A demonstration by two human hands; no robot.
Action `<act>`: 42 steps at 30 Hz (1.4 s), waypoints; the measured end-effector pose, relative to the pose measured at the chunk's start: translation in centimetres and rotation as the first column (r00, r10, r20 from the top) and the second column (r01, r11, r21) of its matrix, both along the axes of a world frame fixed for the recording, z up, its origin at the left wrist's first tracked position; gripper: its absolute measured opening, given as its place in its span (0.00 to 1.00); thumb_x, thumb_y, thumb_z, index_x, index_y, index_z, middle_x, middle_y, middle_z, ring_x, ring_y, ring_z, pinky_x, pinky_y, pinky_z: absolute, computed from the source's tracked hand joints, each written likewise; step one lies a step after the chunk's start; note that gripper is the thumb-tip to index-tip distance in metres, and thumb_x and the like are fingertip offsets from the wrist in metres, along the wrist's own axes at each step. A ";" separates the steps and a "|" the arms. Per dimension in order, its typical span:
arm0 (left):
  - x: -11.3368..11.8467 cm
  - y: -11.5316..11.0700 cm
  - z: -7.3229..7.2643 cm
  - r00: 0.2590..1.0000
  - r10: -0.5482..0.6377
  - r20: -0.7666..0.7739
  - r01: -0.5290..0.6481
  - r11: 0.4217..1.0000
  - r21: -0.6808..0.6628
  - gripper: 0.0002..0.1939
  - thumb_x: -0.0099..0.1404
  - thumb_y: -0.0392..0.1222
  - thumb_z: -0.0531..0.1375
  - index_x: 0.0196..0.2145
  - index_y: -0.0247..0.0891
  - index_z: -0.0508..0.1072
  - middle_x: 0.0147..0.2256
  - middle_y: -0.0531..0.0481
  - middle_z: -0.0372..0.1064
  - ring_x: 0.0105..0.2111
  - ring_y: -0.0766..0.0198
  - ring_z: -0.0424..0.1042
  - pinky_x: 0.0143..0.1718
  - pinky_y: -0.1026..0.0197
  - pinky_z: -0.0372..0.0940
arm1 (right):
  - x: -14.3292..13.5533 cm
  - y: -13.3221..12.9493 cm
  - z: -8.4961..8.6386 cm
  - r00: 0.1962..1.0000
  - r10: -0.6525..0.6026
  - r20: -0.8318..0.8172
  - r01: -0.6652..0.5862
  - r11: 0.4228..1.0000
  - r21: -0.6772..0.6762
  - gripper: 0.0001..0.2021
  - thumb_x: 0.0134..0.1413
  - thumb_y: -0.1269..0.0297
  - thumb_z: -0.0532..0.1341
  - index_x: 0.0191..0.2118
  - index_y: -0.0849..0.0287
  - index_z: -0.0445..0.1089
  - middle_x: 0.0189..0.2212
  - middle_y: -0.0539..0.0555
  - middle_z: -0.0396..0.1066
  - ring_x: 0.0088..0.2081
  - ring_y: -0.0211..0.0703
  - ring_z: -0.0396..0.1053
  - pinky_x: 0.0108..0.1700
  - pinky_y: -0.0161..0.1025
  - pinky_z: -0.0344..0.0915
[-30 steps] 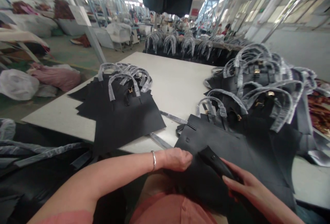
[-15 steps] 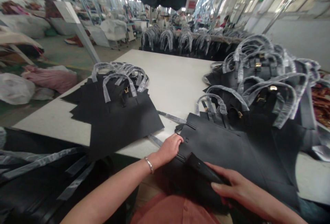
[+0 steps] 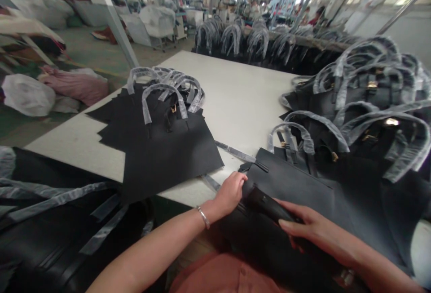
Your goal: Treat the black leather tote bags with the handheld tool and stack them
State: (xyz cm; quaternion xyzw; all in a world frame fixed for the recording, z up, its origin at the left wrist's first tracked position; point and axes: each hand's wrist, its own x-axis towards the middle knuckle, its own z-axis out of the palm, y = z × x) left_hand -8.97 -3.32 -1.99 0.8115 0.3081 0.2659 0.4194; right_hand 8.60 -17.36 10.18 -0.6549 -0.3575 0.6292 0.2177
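My left hand (image 3: 232, 190), with a silver bracelet at the wrist, grips the left edge of a black leather panel (image 3: 292, 180) lying at the table's front right. My right hand (image 3: 305, 223) is wrapped round a long black leather piece (image 3: 269, 205), fingers on top and thumb on the near side. Its far end rests close to my left hand, over the panel. A plastic-wrapped strap (image 3: 235, 151) runs left from the panel across the white table. To the left lies a stack of black panels (image 3: 171, 153) with plastic-wrapped handles.
A pile of black bag pieces with wrapped handles (image 3: 367, 86) covers the right side of the white table (image 3: 235, 91). More black pieces (image 3: 50, 234) lie at the lower left. A metal post (image 3: 117, 28) rises past the table's left edge. Rows of handles (image 3: 232, 37) stand behind.
The view has shifted, so the table's things appear further apart and the panel stack a little higher. My right hand has drawn the black piece slightly up; my left keeps its hold.
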 end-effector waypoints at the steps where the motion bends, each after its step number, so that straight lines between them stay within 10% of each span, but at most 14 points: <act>1: 0.0 -0.1 -0.1 1.000 0.005 0.008 -0.005 1.000 0.009 0.11 0.69 0.33 0.46 0.41 0.37 0.67 0.38 0.46 0.66 0.39 0.60 0.67 0.44 0.58 0.63 | 0.5 -0.1 0.1 0.999 -0.025 0.022 0.025 1.000 -0.004 0.36 0.53 0.52 0.63 0.65 0.56 0.56 0.26 0.47 0.68 0.24 0.35 0.64 0.26 0.30 0.61; 13: 0.7 0.0 -0.6 0.999 -0.042 -0.006 0.041 0.991 -0.124 0.22 0.55 0.26 0.56 0.47 0.39 0.59 0.32 0.53 0.61 0.30 0.65 0.63 0.32 0.63 0.59 | 2.1 2.7 0.0 0.997 -0.072 0.004 0.072 0.996 -0.059 0.34 0.52 0.51 0.64 0.64 0.54 0.59 0.26 0.46 0.66 0.23 0.33 0.64 0.24 0.30 0.60; 27: 1.4 -0.7 0.6 0.965 -0.120 -0.235 0.120 0.993 -0.014 0.37 0.61 0.33 0.51 0.66 0.36 0.45 0.53 0.37 0.61 0.48 0.51 0.67 0.51 0.52 0.64 | 3.9 5.1 0.4 0.975 -0.185 0.121 0.184 0.983 0.020 0.38 0.50 0.48 0.64 0.64 0.58 0.57 0.24 0.47 0.69 0.24 0.37 0.66 0.25 0.32 0.60; 42: 2.7 -1.2 2.6 0.853 -0.156 -0.498 0.202 0.978 0.041 0.33 0.60 0.35 0.50 0.64 0.30 0.55 0.55 0.30 0.60 0.43 0.47 0.71 0.44 0.49 0.69 | 5.5 8.2 0.0 0.992 -0.125 0.032 0.122 0.988 0.094 0.31 0.52 0.52 0.64 0.60 0.57 0.63 0.25 0.46 0.68 0.21 0.33 0.65 0.22 0.30 0.61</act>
